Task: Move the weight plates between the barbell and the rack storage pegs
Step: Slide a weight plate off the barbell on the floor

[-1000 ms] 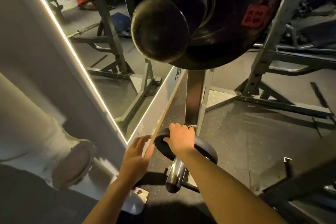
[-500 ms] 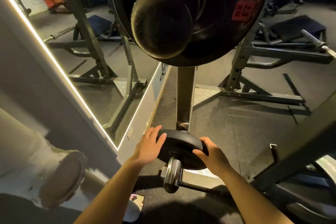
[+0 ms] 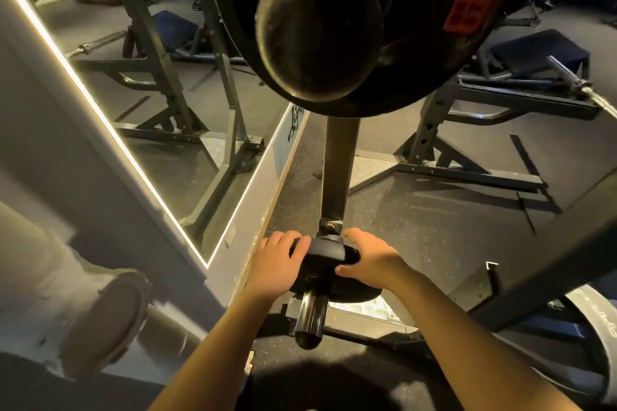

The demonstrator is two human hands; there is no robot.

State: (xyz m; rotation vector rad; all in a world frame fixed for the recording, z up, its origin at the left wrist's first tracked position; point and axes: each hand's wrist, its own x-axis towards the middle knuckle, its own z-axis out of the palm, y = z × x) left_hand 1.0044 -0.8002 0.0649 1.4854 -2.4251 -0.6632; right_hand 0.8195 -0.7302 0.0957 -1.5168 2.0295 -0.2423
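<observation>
Low on the rack upright [image 3: 337, 170], near its foot, a small black plate [image 3: 325, 259] sits on the chrome storage peg [image 3: 309, 319], which points toward the viewer. Overhead, a far larger plate [image 3: 434, 43] hangs on a higher peg; its red label [image 3: 465, 12] is unreadable. The left hand [image 3: 272, 265] and right hand [image 3: 370, 260] curl fingers round the small plate's opposite rims. It looks rigid, dense and modestly heavy: rim grips suit it.

Black small plate [image 3: 325, 257], chrome peg [image 3: 310, 317], red label [image 3: 467, 12], speckled grey floor [image 3: 417, 220].
</observation>
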